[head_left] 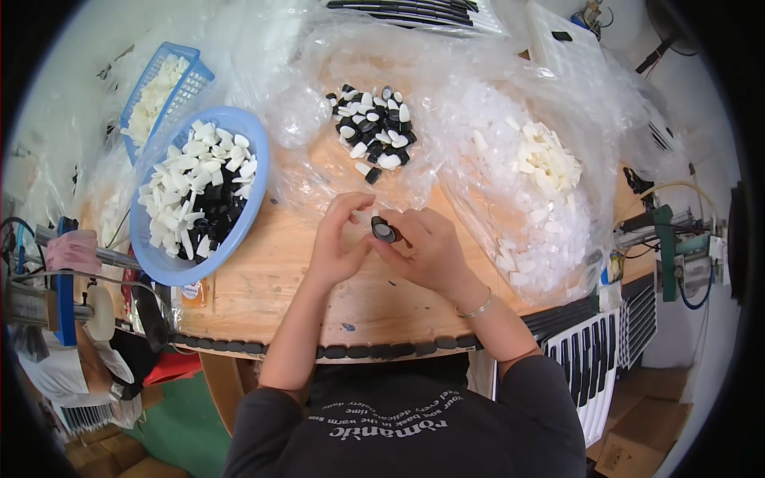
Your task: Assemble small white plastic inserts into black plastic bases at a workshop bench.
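Over the wooden table [255,295], my right hand [426,245] is closed on a small black oval piece [384,231] with a grey face, pinched between thumb and fingers. Just left of it is my left hand [339,239], its fingers curved and thumb apart, with nothing visible in them. The left thumb tip comes close to the black piece; whether it touches cannot be told. Beyond both hands lies a pile of black and white oval pieces [374,127] on clear plastic sheeting [307,171].
A blue basin [260,171] of white and black pieces stands at left, with a blue basket [194,76] of white pieces behind. Cream pieces [550,159] lie on plastic at right. Black pieces [382,350] line the near edge. Another person's arm [92,358] shows at lower left.
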### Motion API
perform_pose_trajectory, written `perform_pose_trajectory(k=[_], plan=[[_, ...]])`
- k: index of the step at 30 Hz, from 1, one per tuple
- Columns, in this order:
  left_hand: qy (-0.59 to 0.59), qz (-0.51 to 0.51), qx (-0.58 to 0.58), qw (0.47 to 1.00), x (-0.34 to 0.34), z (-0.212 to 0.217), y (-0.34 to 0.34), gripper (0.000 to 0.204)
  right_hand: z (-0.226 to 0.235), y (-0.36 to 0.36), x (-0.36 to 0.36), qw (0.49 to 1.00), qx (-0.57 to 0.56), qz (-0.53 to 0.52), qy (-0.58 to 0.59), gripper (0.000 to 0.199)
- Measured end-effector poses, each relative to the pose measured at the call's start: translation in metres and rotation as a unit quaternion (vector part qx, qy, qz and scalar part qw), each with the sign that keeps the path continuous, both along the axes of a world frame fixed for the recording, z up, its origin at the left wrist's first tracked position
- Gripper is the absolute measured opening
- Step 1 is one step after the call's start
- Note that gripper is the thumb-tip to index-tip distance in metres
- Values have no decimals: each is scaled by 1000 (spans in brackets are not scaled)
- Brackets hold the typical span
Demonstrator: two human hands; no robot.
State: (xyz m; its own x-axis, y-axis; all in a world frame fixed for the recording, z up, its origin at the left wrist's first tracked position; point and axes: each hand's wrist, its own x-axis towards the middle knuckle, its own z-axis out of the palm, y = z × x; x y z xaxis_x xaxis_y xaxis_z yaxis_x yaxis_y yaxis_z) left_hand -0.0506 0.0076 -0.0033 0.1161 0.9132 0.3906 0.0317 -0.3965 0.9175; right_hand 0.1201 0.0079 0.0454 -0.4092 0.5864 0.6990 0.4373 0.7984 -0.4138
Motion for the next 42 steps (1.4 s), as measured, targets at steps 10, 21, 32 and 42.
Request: perform_pose_trajectory(k=[10,21,32,42], plan=[[203,188,271,922,-15,27,-17,54,17,-3,-26,994,-106,-20,-13,26],[303,366,179,862,-127,50,-46,38,54,120,-87,999,16,-35,-8,52],[478,244,-393,746,-224,39,-8,46,-6,122,-302,759,-496,194,-375,54],[470,345,-462,668,-252,-1,48,80,-34,137,-356,843,-459,7,-281,88]])
